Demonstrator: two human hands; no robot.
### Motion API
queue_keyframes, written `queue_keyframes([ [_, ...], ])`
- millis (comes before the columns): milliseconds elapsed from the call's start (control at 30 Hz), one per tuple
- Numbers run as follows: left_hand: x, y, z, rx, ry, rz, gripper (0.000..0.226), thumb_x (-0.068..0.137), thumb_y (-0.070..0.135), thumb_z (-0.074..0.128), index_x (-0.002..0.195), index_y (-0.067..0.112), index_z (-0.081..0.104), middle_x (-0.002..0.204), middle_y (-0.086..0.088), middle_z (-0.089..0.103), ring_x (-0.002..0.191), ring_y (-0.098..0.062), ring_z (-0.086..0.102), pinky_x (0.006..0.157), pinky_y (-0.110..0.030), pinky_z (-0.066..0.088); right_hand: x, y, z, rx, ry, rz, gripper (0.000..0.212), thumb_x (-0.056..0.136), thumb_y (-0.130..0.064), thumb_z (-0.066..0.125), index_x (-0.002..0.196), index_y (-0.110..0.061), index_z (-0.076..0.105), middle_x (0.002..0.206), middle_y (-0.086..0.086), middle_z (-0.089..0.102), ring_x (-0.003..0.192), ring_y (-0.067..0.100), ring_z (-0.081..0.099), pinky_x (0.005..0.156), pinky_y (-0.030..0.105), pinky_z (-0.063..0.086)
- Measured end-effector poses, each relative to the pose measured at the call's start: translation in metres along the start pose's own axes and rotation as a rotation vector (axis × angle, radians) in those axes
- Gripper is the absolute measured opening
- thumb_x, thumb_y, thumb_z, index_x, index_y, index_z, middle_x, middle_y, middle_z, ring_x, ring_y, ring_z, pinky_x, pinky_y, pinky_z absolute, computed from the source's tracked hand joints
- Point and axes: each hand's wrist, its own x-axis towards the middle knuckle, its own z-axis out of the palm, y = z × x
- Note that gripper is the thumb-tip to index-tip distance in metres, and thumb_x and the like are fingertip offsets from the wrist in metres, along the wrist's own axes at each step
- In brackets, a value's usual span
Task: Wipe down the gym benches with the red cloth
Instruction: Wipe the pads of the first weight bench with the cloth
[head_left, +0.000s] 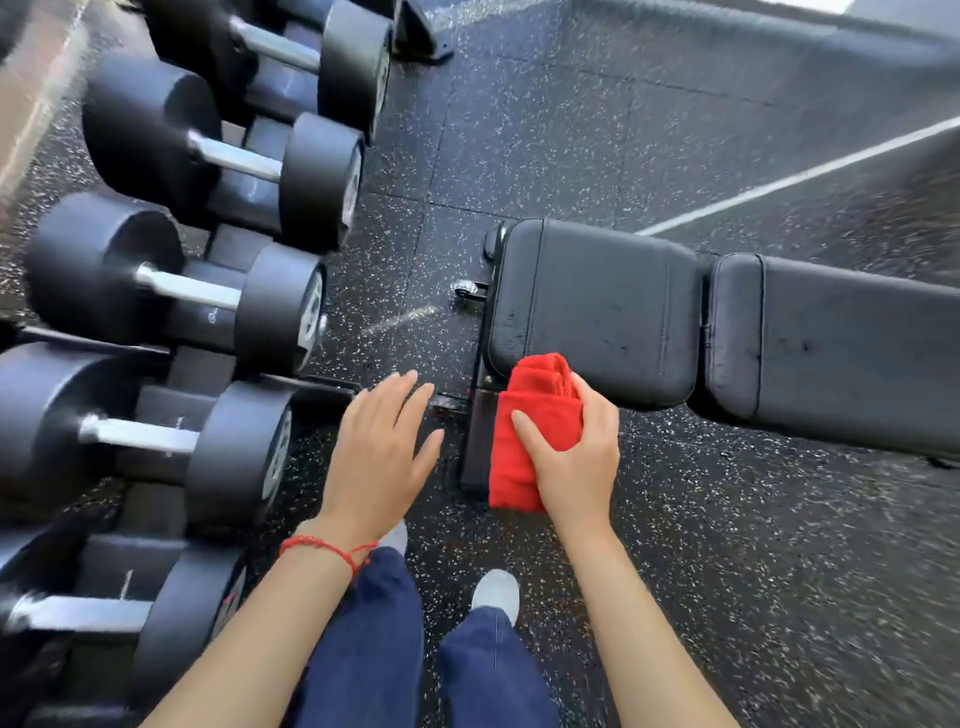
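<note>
Gripping red cloth (535, 431), right hand (574, 462)

The right hand (574, 462) covers the middle of the red cloth (524, 447), so how many folds it has cannot be told, and its fingers are mostly tucked behind the fabric. The cloth in turn hides the near corner of the bench seat pad (597, 306) and part of the bench frame (475, 441). The back pad (852, 343) runs out of the right edge. The dumbbells (176, 291) on the left are cut by the left edge, smeared by motion blur, and the markings on their end faces are unreadable. One shoe (397, 538) is largely hidden behind the left wrist. The upper right corner is blurred.
</note>
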Motion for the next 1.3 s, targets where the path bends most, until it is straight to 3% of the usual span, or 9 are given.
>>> queue_keyframes([
  [400,0.092,-0.02,0.069,-0.038,-0.086,0.132,0.049,0.088,0.031,0.041,0.122,-0.001,0.057,0.126,-0.018,0.056,0.117,-0.034,0.052,0.092,-0.05,0.046,0.071,0.041,0.046,-0.076,0.101,0.047,0.063,0.074,-0.023,0.076,0.129,-0.018,0.046,0.118,-0.001,0.041,0.104,-0.005,0.038,0.089,-0.004,0.02],
  [600,0.132,-0.026,0.098,-0.087,-0.145,0.185,0.049,0.088,0.03,0.041,0.123,0.0,0.057,0.128,-0.019,0.055,0.119,-0.034,0.05,0.094,-0.047,0.045,0.096,0.061,0.067,-0.125,0.249,0.098,0.06,0.074,-0.022,0.076,0.127,-0.013,0.049,0.121,0.008,0.044,0.109,0.006,0.042,0.094,0.001,0.024],
  [767,0.159,-0.024,0.117,-0.111,-0.14,0.214,0.05,0.089,0.029,0.04,0.127,0.001,0.053,0.134,-0.018,0.05,0.125,-0.031,0.041,0.098,-0.041,0.032,0.109,0.072,0.079,-0.207,0.292,0.051,0.054,0.076,-0.025,0.072,0.124,-0.01,0.051,0.121,0.013,0.046,0.112,0.018,0.047,0.099,0.015,0.033],
  [867,0.169,-0.019,0.128,-0.139,-0.137,0.223,0.05,0.089,0.027,0.041,0.132,0.003,0.046,0.139,-0.017,0.045,0.129,-0.028,0.033,0.1,-0.044,0.034,0.117,0.075,0.081,-0.226,0.321,0.02,0.052,0.077,-0.029,0.07,0.122,-0.009,0.052,0.12,0.014,0.047,0.111,0.019,0.048,0.099,0.02,0.037],
  [1300,0.182,0.003,0.153,-0.069,-0.211,0.152,0.055,0.086,0.023,0.04,0.138,0.005,0.041,0.149,-0.013,0.033,0.137,-0.03,0.025,0.101,-0.049,0.035,0.236,0.069,0.066,-0.266,0.245,-0.106,0.049,0.076,-0.025,0.071,0.119,-0.007,0.056,0.114,0.018,0.051,0.105,0.017,0.046,0.091,-0.002,0.021],
])
